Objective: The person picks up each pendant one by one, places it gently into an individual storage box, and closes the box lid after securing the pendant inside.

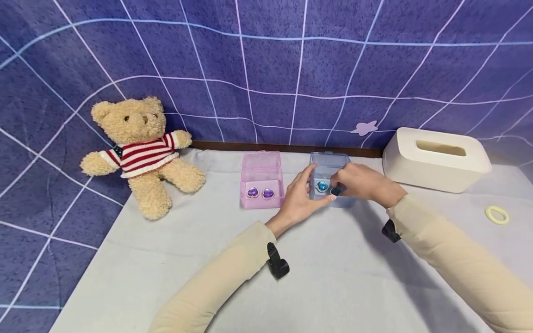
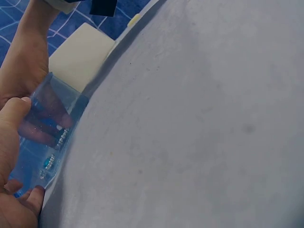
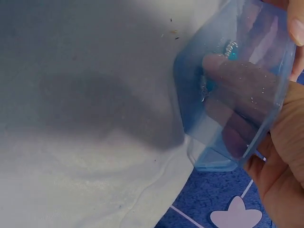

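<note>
A clear blue plastic box (image 1: pixel 330 159) stands with its lid raised at the back of the table. My left hand (image 1: pixel 296 199) grips it from the left, the thumb along the front wall. Inside lies a blue heart-shaped gem (image 1: pixel 322 186) with a beaded silver rim. My right hand (image 1: pixel 361 182) reaches into the box from the right, its fingers pinching a second blue gem (image 1: pixel 335 190) low inside. Through the clear wall of the blue box (image 3: pixel 187 76), the right wrist view shows those fingers at the beaded rim. The hand covers part of this gem.
Left of the blue box, an open pink box (image 1: pixel 261 174) holds two purple gems (image 1: pixel 252 192). A teddy bear (image 1: pixel 143 150) in a striped sweater sits at the left. A cream tissue box (image 1: pixel 435 162) and a yellow ring (image 1: pixel 497 215) lie to the right. Behind hangs a blue curtain (image 1: pixel 270 60).
</note>
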Available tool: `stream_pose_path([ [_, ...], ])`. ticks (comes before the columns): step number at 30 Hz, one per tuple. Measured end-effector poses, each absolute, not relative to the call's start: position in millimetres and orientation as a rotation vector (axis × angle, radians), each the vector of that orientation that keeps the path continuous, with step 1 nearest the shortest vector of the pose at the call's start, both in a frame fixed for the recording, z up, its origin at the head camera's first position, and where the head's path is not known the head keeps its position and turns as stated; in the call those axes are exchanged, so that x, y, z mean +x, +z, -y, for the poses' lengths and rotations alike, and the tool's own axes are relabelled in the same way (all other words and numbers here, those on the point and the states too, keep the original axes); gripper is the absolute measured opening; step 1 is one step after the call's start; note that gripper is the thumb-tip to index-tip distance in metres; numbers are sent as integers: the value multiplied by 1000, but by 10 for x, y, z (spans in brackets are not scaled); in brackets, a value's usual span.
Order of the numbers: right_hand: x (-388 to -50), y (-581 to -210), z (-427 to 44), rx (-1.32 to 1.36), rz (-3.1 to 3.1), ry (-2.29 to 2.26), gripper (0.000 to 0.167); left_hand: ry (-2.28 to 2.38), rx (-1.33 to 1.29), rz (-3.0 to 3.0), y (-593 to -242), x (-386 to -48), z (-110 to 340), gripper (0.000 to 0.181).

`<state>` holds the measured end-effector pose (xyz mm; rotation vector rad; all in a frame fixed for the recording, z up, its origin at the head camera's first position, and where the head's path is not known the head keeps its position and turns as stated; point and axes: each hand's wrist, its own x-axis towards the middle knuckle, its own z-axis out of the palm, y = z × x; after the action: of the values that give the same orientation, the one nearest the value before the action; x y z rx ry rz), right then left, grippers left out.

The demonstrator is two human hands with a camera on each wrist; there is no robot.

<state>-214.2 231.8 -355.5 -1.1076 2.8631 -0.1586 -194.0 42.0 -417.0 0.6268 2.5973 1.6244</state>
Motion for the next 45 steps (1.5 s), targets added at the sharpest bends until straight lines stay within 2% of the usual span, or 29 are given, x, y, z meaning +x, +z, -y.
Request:
stream_pose_path([
  [9,-2100,-3421,-2428,-1184,-2913,-454,15,1625,637,-2607,-4211,-1936,-435,89],
  [12,-2096,-3351,-2501,-1109,-3094,-647,15,1630,642,-2602,-4204,-1945,-434,89],
  [15,-2097,-3327,-2549,-841,-3261,-892,18,1638,641,-2599,-4194,-1953,-436,90],
  [21,-2114,-3427,-2574,-79,-3175,-1244,43,1639,635,-2603,-4190,-1955,-433,91],
  [27,-2181,-3631,-2544,229,-2402,-1952,60,1640,630,-2602,-4187,-1946,-434,91],
  [30,-2222,-3670,-2517,289,-2047,-2196,65,1649,627,-2596,-4185,-1946,-438,91],
  [32,-2246,-3660,-2504,290,-1911,-2287,63,1661,623,-2585,-4182,-1943,-441,91],
  [37,-2273,-3550,-2503,283,-1775,-2383,35,1681,604,-2555,-4182,-1938,-443,90],
  [45,-2255,-3387,-2446,324,-1898,-2321,61,1696,568,-2527,-4177,-1932,-431,96],
])
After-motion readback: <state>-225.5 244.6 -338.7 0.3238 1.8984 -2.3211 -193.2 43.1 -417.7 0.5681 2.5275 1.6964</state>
